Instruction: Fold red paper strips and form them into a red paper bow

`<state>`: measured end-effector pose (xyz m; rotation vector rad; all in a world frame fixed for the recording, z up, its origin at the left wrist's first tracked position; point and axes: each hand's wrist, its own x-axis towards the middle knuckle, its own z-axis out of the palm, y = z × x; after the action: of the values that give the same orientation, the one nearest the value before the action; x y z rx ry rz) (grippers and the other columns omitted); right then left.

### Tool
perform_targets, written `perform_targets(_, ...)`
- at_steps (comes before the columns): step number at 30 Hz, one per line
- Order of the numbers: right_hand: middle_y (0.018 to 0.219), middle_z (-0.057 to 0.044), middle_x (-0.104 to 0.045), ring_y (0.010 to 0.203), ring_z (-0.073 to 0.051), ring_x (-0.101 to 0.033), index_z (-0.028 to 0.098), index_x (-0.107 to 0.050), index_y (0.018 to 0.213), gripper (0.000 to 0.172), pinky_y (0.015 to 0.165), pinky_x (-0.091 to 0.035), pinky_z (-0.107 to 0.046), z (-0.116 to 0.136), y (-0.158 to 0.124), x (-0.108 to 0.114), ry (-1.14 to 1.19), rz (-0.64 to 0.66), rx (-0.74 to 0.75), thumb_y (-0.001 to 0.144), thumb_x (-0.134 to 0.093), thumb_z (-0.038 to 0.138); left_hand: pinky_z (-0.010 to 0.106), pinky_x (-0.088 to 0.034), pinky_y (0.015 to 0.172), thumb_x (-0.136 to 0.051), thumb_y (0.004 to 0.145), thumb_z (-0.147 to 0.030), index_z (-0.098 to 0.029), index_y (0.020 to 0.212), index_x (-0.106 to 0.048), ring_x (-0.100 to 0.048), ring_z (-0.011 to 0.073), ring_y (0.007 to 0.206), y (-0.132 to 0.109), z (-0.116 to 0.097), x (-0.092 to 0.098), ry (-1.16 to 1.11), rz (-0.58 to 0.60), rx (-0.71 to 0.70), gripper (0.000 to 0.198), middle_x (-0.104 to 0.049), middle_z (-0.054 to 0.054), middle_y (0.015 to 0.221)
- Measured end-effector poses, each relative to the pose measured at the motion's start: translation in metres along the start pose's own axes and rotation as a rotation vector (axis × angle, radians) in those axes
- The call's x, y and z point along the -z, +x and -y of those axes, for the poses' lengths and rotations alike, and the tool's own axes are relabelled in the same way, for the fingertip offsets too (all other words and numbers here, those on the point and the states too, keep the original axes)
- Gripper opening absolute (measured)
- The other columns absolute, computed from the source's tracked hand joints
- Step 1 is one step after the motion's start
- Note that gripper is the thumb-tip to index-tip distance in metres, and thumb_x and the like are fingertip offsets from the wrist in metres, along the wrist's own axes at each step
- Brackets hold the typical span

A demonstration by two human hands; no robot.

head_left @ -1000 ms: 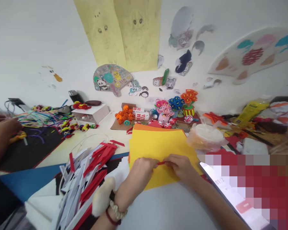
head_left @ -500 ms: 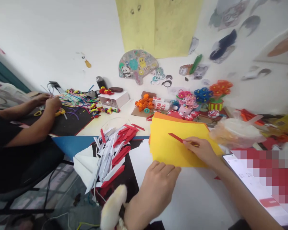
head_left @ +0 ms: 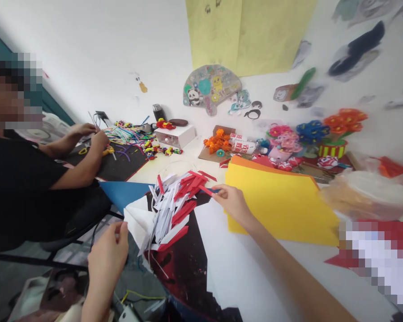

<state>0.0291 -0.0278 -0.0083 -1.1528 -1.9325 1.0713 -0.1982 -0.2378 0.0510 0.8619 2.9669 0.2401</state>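
Observation:
My right hand pinches a narrow red paper strip between thumb and fingertips. The strip points left, over the edge of a loose pile of white and red folded paper strips. Left of that pile, beyond the table edge, my left hand hangs with its fingers curled in; nothing shows between them. A crumpled white sheet lies beside the pile, close to my left fingers. Below my right forearm are yellow paper sheets stacked on large white paper.
At the left, a co-worker's hands hold something thin over a dark mat. Bottles, craft flowers and a small white box stand along the wall. A plastic-wrapped cup is at the right.
My right hand has carried the red strip left from above the yellow sheets to the pile. My left hand has moved left, off the white paper. The view has turned left.

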Motion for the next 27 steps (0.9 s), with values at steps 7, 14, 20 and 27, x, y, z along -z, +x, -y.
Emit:
perform_targets(7, 0.088, -0.006, -0.063, 0.079, -0.018, -0.06, 0.019, -0.067, 0.096, 0.02, 0.076, -0.049, -0.034, -0.018, -0.004, -0.006, -0.128, -0.073, 0.183, 0.082, -0.054, 0.022, 0.03, -0.043, 0.066, -0.03, 0.09, -0.047, -0.022, 0.083, -0.061, -0.067, 0.0229, 0.071, 0.005, 0.009, -0.033, -0.182, 0.292, -0.046, 0.041, -0.071, 0.005, 0.077)
perform_targets(14, 0.098, -0.006, -0.062, 0.092, -0.02, -0.058, 0.021, -0.064, 0.1, 0.021, 0.082, -0.048, -0.036, -0.015, -0.007, -0.004, -0.095, -0.065, 0.276, 0.084, -0.051, 0.016, 0.029, -0.042, 0.065, -0.037, 0.087, -0.046, -0.021, 0.086, -0.06, -0.067, 0.0263, 0.08, 0.003, -0.012, -0.033, -0.053, 0.228, -0.074, 0.035, -0.072, 0.008, 0.082)
perform_targets(20, 0.102, -0.008, -0.059, 0.101, -0.023, -0.055, 0.021, -0.062, 0.108, 0.025, 0.09, -0.047, -0.039, 0.015, -0.026, -0.013, -0.16, -0.021, 0.404, 0.087, -0.05, 0.016, 0.028, -0.04, 0.066, -0.042, 0.085, -0.041, -0.02, 0.086, -0.063, -0.067, 0.0271, 0.087, 0.004, -0.022, -0.044, -0.106, 0.122, -0.113, 0.03, -0.073, 0.008, 0.087)
perform_targets(27, 0.136, -0.011, -0.047, 0.127, -0.025, -0.04, 0.013, -0.048, 0.127, 0.048, 0.105, -0.037, -0.038, 0.07, -0.057, -0.078, -0.307, 0.37, 0.938, 0.087, -0.059, 0.036, 0.025, -0.041, 0.061, -0.044, 0.074, -0.027, -0.019, 0.082, -0.062, -0.066, 0.0219, 0.072, 0.007, -0.013, -0.052, -0.268, 0.03, -0.177, 0.021, -0.072, 0.006, 0.077)
